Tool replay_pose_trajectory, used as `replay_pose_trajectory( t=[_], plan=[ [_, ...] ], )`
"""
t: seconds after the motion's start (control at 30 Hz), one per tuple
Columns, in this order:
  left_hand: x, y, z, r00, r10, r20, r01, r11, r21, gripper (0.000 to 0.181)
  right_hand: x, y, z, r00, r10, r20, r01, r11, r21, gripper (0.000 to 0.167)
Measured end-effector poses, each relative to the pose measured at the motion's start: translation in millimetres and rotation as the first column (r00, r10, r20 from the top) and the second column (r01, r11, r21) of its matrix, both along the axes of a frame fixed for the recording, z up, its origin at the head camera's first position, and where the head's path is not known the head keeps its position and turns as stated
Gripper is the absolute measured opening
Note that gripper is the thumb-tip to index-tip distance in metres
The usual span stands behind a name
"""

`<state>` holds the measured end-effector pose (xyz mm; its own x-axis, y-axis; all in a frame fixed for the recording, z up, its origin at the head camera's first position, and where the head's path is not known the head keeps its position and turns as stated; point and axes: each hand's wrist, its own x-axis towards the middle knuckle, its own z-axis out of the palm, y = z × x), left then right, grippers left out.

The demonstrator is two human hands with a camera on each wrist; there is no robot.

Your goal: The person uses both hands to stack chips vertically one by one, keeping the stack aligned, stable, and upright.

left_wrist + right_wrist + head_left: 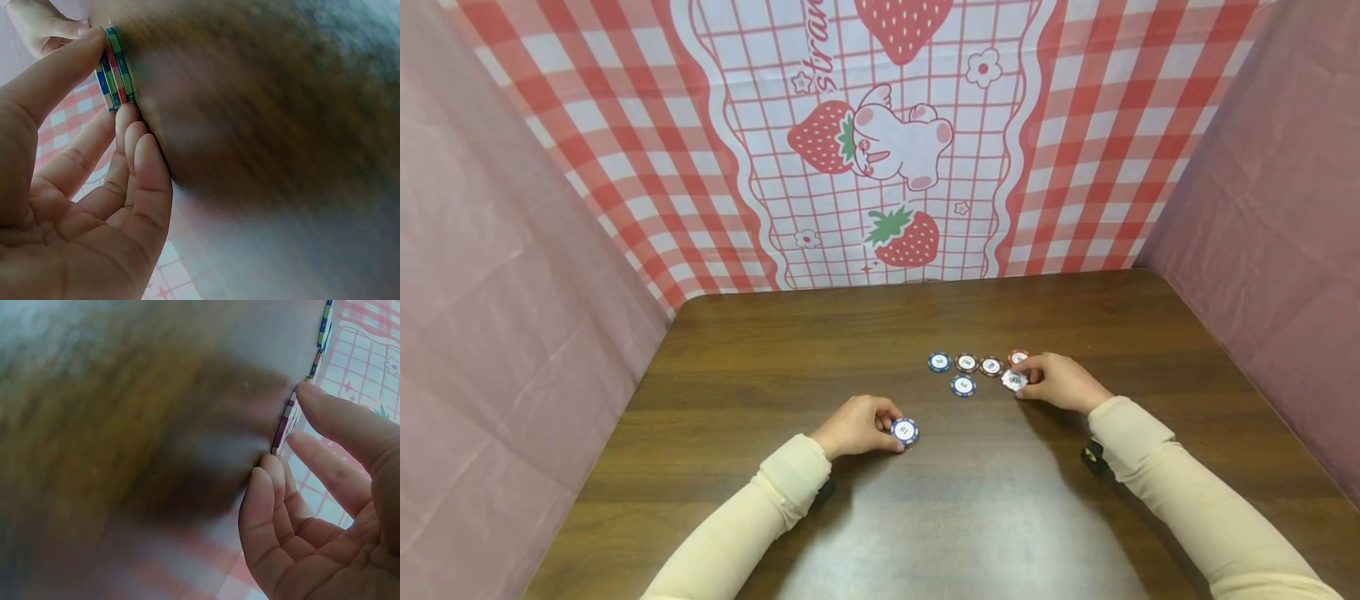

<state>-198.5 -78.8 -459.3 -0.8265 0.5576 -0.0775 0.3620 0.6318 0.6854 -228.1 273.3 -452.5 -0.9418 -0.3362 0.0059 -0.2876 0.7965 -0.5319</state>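
You are working over a brown wooden table [790, 342], which is spreading across the lower half of the head view. A red-and-white checked cloth [1090, 108] is hanging behind it across the top of the frame, showing strawberries and a white cartoon animal. Pink drapes are closing in the sides, one drape at the left edge [512, 292] and one at the right edge [1277, 183].

Your cream left sleeve [722, 533] is reaching in from the bottom, left of centre, and your cream right sleeve [1195, 492] is coming from the lower right corner.

Your left hand [855, 425] is pinching a small stack of chips [905, 431] between thumb and fingers, just below the centre of the frame; a blue-rimmed chip marked 10 is facing up on it, and the left wrist view is showing blue, green and red edges pressed together.

Your right hand [1063, 383], right of centre, is pinching a pink-and-white chip [1014, 380] marked 500 by its edge with thumb and fingers.

Just above that one, a red-orange chip [1018, 357] is lying partly behind your fingers. Going left from it, two brown-rimmed chips [967, 362] and a blue-green chip [939, 362] are lying in a row, while a blue-rimmed single chip [963, 385] is resting just below the row.
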Motion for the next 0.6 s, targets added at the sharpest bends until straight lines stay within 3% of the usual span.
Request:
replay_pose_trajectory(
  t=[0.4, 0.6],
  plan=[
    [-0.4, 0.2, 0.4, 1.000, 0.001, -0.003, -0.001, 1.000, -0.005, 0.030, -4.3, -1.4, 4.0, 0.998, -0.002, 0.063, 0.000, 1.000, 0.021, 0.041],
    [-0.5, 0.3, 0.6, 1.000, -0.007, -0.011, 0.007, 1.000, -0.001, 0.031, -4.9, -1.4, 4.1, 0.999, 0.015, 0.035, -0.016, 1.000, 0.016, 0.037]
  ],
)
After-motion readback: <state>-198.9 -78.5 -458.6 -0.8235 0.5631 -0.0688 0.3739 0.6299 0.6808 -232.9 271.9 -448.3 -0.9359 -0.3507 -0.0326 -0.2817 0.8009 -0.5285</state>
